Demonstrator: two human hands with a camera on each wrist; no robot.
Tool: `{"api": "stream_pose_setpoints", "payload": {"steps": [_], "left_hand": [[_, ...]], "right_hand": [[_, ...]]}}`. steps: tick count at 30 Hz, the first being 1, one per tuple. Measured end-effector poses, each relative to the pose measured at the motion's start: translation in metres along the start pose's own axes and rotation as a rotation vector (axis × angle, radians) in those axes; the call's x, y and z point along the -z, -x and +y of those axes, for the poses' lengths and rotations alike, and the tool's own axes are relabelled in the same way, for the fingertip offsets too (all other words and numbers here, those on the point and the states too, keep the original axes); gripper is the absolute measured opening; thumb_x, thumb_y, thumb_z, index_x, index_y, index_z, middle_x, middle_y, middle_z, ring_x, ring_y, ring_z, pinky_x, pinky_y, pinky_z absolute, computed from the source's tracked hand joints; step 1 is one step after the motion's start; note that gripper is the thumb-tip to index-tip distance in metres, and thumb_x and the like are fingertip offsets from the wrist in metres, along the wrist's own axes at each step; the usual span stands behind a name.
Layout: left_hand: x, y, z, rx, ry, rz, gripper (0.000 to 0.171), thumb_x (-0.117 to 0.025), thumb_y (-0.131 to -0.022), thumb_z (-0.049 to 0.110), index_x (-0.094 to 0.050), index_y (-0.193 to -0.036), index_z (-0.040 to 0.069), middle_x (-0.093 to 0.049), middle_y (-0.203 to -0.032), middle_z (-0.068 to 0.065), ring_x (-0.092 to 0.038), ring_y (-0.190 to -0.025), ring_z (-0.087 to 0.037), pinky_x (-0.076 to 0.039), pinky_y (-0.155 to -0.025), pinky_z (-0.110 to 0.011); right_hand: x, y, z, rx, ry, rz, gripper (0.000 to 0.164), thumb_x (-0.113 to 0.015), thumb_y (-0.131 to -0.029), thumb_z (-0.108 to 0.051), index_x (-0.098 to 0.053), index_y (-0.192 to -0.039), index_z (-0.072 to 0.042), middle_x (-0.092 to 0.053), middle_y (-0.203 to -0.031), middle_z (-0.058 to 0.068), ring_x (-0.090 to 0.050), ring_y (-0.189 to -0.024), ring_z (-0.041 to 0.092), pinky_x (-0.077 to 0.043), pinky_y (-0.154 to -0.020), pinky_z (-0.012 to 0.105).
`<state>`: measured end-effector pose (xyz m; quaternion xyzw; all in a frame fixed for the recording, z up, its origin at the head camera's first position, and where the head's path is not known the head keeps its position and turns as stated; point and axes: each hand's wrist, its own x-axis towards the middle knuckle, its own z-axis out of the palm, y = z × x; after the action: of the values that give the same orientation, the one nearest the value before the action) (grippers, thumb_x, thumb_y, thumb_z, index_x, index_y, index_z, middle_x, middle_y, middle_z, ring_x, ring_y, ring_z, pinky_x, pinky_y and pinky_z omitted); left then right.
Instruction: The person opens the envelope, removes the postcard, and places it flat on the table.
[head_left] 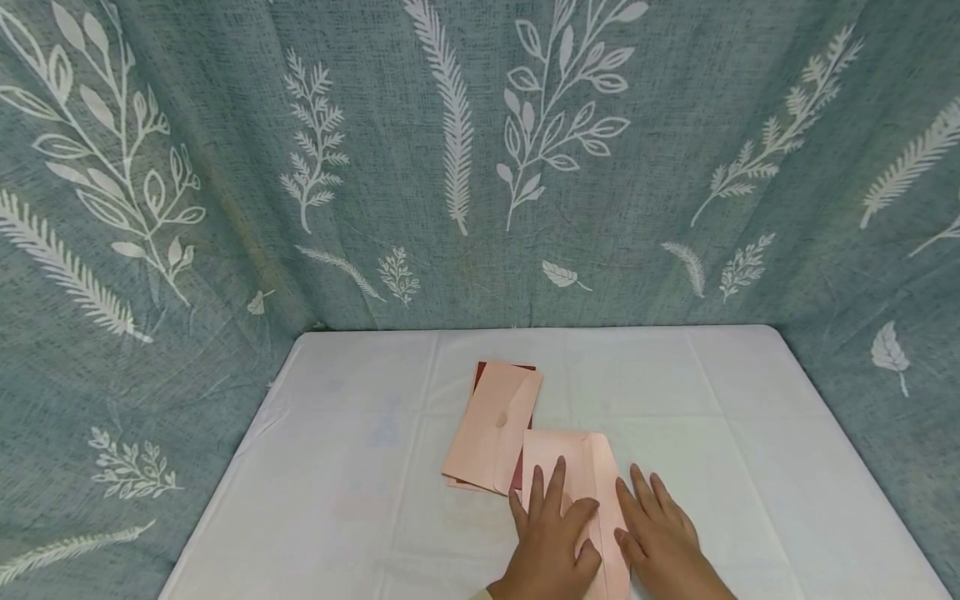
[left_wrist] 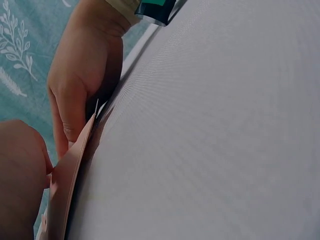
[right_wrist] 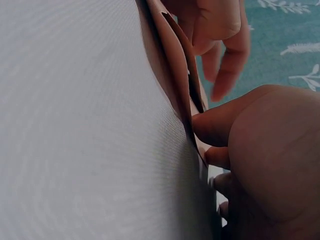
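A pale pink envelope (head_left: 562, 450) lies lengthwise at the front of the table, its flap (head_left: 609, 492) unfolded toward the right. My left hand (head_left: 551, 537) rests over the envelope with its fingers spread. At the flap's outer edge is my right hand (head_left: 663, 533), its fingers straight and its thumb touching the edge. In the right wrist view, the right thumb (right_wrist: 212, 125) meets the envelope's edge (right_wrist: 172, 55), and the paper layers gape a little. The left wrist view shows the envelope (left_wrist: 67, 185) from the side, slightly lifted off the cloth.
Beyond the left hand lies a small stack of envelopes (head_left: 483, 425), pink on top with dark red ones showing beneath. The near envelope overlaps its lower right corner. A white cloth (head_left: 360, 500) covers the table. Green leaf-patterned curtains (head_left: 480, 167) hang behind and at both sides.
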<state>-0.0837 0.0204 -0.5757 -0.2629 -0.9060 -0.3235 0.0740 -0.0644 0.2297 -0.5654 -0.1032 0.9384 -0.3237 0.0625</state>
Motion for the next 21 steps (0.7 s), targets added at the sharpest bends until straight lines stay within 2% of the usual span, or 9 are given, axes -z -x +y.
{"api": "stream_pose_setpoints", "payload": {"steps": [3,5,7,11,21], "left_hand": [[0.0012,-0.0001,-0.0004,-0.044,0.015,0.021,0.021,-0.061,-0.086,0.014,-0.074,-0.101,0.022,-0.035,-0.168,-0.031,-0.033,-0.143,-0.071,-0.021,-0.09,-0.099],[0.0026,0.0001,-0.0003,-0.049,0.017,0.016,0.013,-0.064,-0.087,0.016,-0.071,-0.094,0.024,-0.035,-0.168,-0.03,-0.033,-0.143,-0.071,-0.021,-0.09,-0.099],[0.0035,0.0001,-0.0006,-0.046,0.007,0.001,0.008,-0.069,-0.088,0.021,-0.069,-0.094,0.025,-0.035,-0.168,-0.03,-0.034,-0.144,-0.07,-0.021,-0.09,-0.098],[0.0033,0.0009,-0.0015,-0.041,-0.004,-0.01,0.013,-0.074,-0.086,0.028,-0.066,-0.097,0.026,-0.034,-0.168,-0.031,-0.034,-0.145,-0.069,-0.022,-0.091,-0.098],[0.0027,0.0006,-0.0001,-0.014,0.105,0.007,0.012,-0.064,-0.087,0.019,-0.064,-0.098,0.025,-0.035,-0.169,-0.029,-0.032,-0.147,-0.067,-0.016,-0.094,-0.098]], "right_hand": [[0.0007,-0.0002,0.0001,-0.004,-0.003,-0.004,0.068,-0.066,-0.11,-0.022,-0.037,-0.166,0.004,-0.015,-0.176,0.029,-0.005,-0.159,0.057,-0.007,-0.115,0.081],[0.001,-0.0002,0.0002,-0.007,-0.005,-0.008,0.068,-0.065,-0.11,-0.022,-0.037,-0.166,0.003,-0.014,-0.176,0.029,-0.004,-0.159,0.057,-0.006,-0.115,0.081],[0.0011,-0.0002,0.0004,-0.01,-0.008,-0.011,0.068,-0.065,-0.11,-0.023,-0.036,-0.166,0.003,-0.014,-0.176,0.028,-0.004,-0.159,0.056,-0.006,-0.115,0.081],[0.001,-0.0003,0.0006,-0.014,-0.015,-0.016,0.068,-0.065,-0.111,-0.024,-0.036,-0.166,0.003,-0.013,-0.177,0.027,-0.003,-0.16,0.056,-0.005,-0.116,0.08],[0.0007,-0.0009,0.001,-0.011,0.005,0.003,0.067,-0.065,-0.11,-0.025,-0.039,-0.166,0.002,-0.017,-0.176,0.027,-0.007,-0.159,0.056,-0.01,-0.115,0.079]]}}
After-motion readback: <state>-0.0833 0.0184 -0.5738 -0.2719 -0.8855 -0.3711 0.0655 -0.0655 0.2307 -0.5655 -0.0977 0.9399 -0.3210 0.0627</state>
